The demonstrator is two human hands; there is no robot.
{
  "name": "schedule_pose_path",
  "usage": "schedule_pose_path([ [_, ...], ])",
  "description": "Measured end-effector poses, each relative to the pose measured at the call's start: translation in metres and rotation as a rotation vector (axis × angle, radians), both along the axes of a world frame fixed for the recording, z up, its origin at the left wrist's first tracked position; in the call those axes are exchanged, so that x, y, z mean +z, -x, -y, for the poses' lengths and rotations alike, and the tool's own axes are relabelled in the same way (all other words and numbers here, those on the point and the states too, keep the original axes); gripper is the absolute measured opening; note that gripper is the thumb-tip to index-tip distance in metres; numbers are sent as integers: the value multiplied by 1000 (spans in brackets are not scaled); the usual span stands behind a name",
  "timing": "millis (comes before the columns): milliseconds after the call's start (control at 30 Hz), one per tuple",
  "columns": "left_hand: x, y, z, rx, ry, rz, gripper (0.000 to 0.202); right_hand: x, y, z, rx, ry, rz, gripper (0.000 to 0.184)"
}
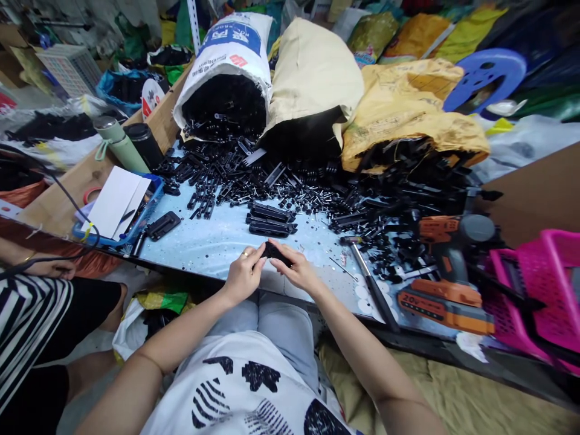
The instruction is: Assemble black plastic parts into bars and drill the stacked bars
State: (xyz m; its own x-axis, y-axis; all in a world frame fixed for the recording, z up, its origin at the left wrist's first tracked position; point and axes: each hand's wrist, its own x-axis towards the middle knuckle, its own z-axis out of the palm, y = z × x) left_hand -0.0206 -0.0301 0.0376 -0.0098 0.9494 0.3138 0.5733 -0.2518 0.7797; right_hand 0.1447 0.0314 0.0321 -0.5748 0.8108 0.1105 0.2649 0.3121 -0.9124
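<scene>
Between my two hands, over the front edge of the table, is a small black plastic part (274, 252). My left hand (244, 272) pinches its left side, a ring on one finger. On the other side, the fingers and thumb of my right hand (293, 267) grip the same part. Fingers cover much of it, so its full shape is hidden. Just beyond my hands lie several long black plastic pieces (270, 219), side by side on the light blue tabletop (203, 241).
Open sacks (312, 72) spill loose black parts (217, 175) and screws across the back. At right are a hammer (369, 278), an orange cordless drill (446, 278) and a pink basket (544, 284). A blue tray (158, 190) and green bottle (120, 142) stand left, near a seated person (36, 314).
</scene>
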Motion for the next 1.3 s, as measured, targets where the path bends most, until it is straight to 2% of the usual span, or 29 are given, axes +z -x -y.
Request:
schedule_pose_path([
  [167, -4, -18, -2, 214, -220, 78, 39, -3, 23, 17, -177, -148, -131, 51],
  [233, -5, -19, -4, 186, -255, 71, 39, -6, 30, 22, -216, -195, -153, 50],
  [300, -8, -15, -6, 141, -242, 57, 38, -10, 33, 25, -232, -167, -155, 51],
  [467, -12, -5, -5, 170, -91, 63, 37, -15, 28, 20, -165, 5, -122, 53],
  [600, -19, -2, 0, 126, 181, 160, 37, -14, 14, 10, -8, -22, 34, 51],
  [700, -34, -4, 4, 125, 322, 349, 41, -13, 3, 6, 70, -71, 200, 53],
  [867, -59, -11, 9, 202, 354, 615, 47, -14, -7, 3, 95, -134, 401, 50],
  [1133, -65, -15, 9, 230, 420, 749, 46, -19, -13, 2, 91, -162, 442, 44],
  [1300, -76, -14, 6, 241, 443, 756, 43, -28, -18, -2, 41, -223, 450, 42],
])
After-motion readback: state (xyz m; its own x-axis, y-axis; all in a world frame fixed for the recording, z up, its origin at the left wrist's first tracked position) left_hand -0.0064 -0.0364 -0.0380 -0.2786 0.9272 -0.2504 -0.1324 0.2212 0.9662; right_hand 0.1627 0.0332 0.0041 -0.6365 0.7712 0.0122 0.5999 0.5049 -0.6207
